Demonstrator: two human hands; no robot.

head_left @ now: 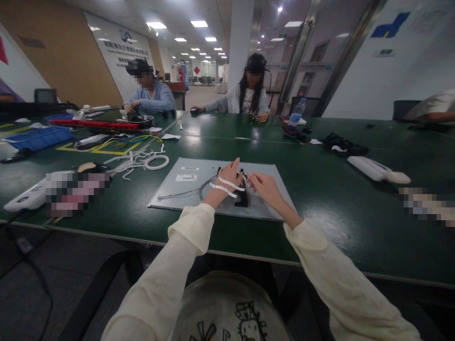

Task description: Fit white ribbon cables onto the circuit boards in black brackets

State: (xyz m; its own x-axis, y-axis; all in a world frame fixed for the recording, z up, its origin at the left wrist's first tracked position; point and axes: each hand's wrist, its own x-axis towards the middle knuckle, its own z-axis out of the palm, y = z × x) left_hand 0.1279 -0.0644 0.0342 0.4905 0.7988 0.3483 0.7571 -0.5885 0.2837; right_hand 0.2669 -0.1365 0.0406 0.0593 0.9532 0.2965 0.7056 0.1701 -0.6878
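A flat grey panel (167,182) lies on the green table in front of me, with printed labels and a thin grey cable (181,193) across it. A black part (241,200) stands in its middle, half covered by my hands. My left hand (227,179) is over that part, one finger pointing up and the others curled, their tips hidden. Two narrow white strips (227,189) lie across the back of this hand and wrist. Close on its right, my right hand (261,184) is closed in a pinch on a small white strip (246,180).
White strips and a ring-shaped roll (157,162) lie left of the panel. Farther left are a blue tray (39,138) and a white device (39,189). Another white device (377,169) is at right. Two people sit across the table, near a bottle (297,111).
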